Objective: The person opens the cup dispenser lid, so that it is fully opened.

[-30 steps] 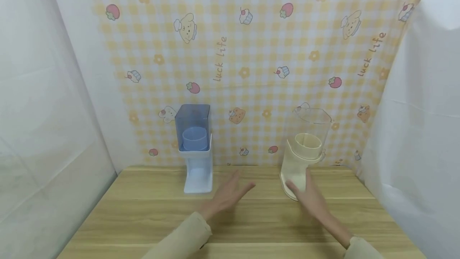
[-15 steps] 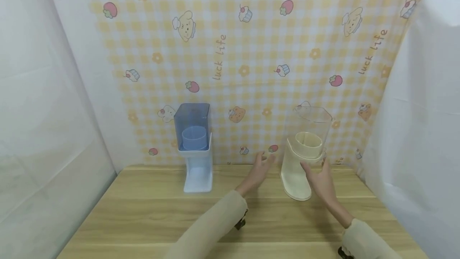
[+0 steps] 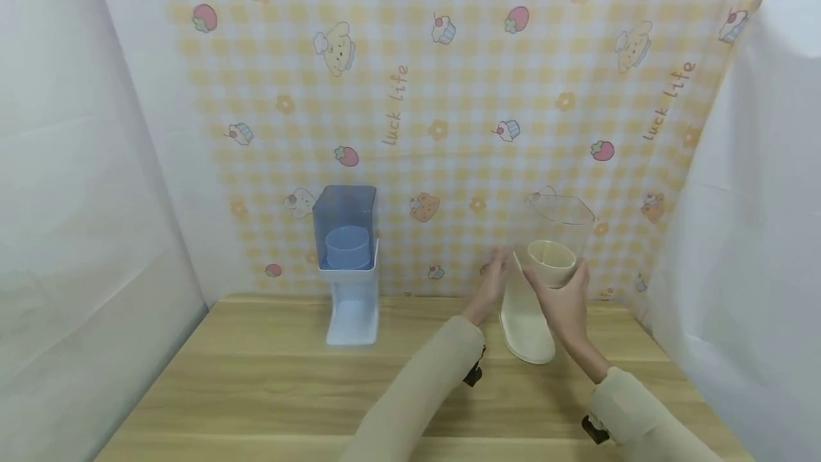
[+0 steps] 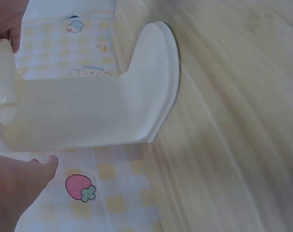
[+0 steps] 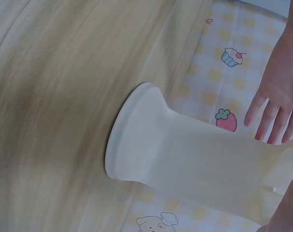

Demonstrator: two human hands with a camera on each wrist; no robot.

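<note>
A cream dispenser (image 3: 524, 319) stands upright on the wooden table at the right in the head view, with a clear bin on top and a round collar (image 3: 550, 275) below it. At that collar, my right hand (image 3: 564, 309) grips from the front right, thumb across the front and fingers along the right side. My left hand (image 3: 489, 291) is at the dispenser's left side; the right wrist view shows its fingers (image 5: 277, 118) straight and spread beside the body. A flat rounded foot (image 4: 158, 77) shows in the left wrist view, resting on the table.
A similar light-blue dispenser (image 3: 354, 312) with a dark translucent bin (image 3: 330, 209) stands to the left. Behind the wooden table (image 3: 276, 383) hangs a yellow checked cloth (image 3: 468, 77). White sheets (image 3: 737, 234) close off both sides.
My left hand has moved right and back, from the middle of the table to the cream dispenser's left side. My right hand has risen from near its foot to its collar.
</note>
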